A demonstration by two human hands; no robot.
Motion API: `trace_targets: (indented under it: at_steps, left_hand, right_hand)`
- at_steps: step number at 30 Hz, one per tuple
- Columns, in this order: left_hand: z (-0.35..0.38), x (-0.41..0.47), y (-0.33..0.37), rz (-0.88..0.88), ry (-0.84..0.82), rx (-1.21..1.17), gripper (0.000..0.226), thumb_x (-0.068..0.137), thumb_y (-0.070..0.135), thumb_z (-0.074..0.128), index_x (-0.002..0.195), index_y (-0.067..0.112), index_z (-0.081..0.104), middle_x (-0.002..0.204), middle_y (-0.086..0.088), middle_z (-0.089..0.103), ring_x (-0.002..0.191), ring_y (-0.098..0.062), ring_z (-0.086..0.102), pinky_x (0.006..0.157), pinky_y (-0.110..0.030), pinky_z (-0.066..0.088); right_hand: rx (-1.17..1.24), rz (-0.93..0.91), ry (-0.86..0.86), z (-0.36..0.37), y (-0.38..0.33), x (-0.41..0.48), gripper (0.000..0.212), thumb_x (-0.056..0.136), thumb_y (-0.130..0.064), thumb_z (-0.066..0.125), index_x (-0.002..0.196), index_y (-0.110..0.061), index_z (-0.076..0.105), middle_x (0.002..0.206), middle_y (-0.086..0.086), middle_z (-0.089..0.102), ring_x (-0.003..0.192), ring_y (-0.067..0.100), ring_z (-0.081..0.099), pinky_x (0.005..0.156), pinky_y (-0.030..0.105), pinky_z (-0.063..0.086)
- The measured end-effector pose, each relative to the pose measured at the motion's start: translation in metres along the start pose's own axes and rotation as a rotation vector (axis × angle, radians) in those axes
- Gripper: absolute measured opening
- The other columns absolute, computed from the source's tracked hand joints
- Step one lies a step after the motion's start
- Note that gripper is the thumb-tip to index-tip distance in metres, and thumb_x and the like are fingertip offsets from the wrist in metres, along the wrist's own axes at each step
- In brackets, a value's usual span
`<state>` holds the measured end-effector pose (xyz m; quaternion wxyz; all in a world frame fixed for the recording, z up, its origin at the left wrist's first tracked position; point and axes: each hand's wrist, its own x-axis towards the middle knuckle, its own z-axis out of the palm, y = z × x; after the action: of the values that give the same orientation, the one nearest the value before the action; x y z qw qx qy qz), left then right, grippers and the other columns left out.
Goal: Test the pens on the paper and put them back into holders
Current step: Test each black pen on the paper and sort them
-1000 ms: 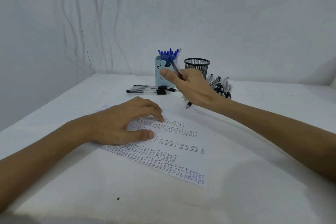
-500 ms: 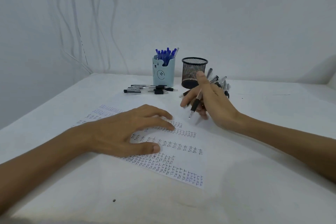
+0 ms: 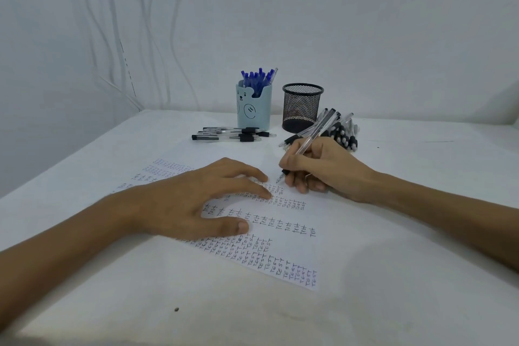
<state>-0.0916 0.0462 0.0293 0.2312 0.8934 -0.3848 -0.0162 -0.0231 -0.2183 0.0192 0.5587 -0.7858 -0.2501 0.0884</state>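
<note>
- The right hand (image 3: pixel 323 168) is gripping a clear pen (image 3: pixel 311 137), its fingers curled round the barrel and the tip pointing down at the paper (image 3: pixel 280 250).
- The left hand (image 3: pixel 196 199) is lying flat on the paper, its fingers relaxed.
- Blue pens (image 3: pixel 258 77) are standing in the bear holder (image 3: pixel 252 112), beside the mesh holder (image 3: pixel 302 109).

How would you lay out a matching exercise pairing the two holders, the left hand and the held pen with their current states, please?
1. bear holder
2. mesh holder
3. left hand
4. pen in the right hand

a. tip close to the paper
b. holds blue-capped pens
c. rests on the paper
d. no pens stick out

Pairs: 1-b, 2-d, 3-c, 4-a
</note>
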Motion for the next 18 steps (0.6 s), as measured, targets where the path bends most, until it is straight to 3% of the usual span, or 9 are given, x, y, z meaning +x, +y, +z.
trace_targets:
  at_steps: [4, 11, 18]
  left_hand:
    - [0.008, 0.003, -0.01, -0.009, 0.029, 0.017, 0.058, 0.075, 0.102, 0.039, 0.13, 0.084, 0.032, 0.152, 0.039, 0.038, 0.146, 0.008, 0.035, 0.122, -0.035, 0.035]
    - [0.007, 0.001, -0.01, -0.046, 0.007, -0.008, 0.058, 0.069, 0.106, 0.036, 0.124, 0.089, 0.026, 0.157, 0.033, 0.037, 0.147, 0.007, 0.033, 0.122, -0.037, 0.036]
    - [0.008, 0.002, -0.012, -0.023, 0.011, -0.027, 0.056, 0.072, 0.105, 0.035, 0.125, 0.088, 0.029, 0.151, 0.04, 0.037, 0.144, 0.009, 0.035, 0.12, -0.031, 0.035]
  right_hand:
    - [-0.077, -0.068, 0.022, 0.002, 0.005, -0.002, 0.007, 0.091, 0.006, 0.06, 0.086, 0.011, 0.059, 0.063, 0.016, 0.064, 0.047, 0.015, 0.05, 0.045, 0.023, 0.04]
    - [-0.144, -0.133, 0.016, 0.003, 0.009, -0.001, 0.009, 0.087, 0.002, 0.064, 0.078, 0.0, 0.063, 0.063, 0.019, 0.065, 0.058, 0.026, 0.055, 0.057, 0.031, 0.044]
    - [-0.191, -0.155, 0.001, 0.002, 0.008, -0.002, 0.012, 0.088, 0.002, 0.066, 0.078, -0.004, 0.064, 0.06, 0.01, 0.065, 0.056, 0.019, 0.056, 0.056, 0.029, 0.044]
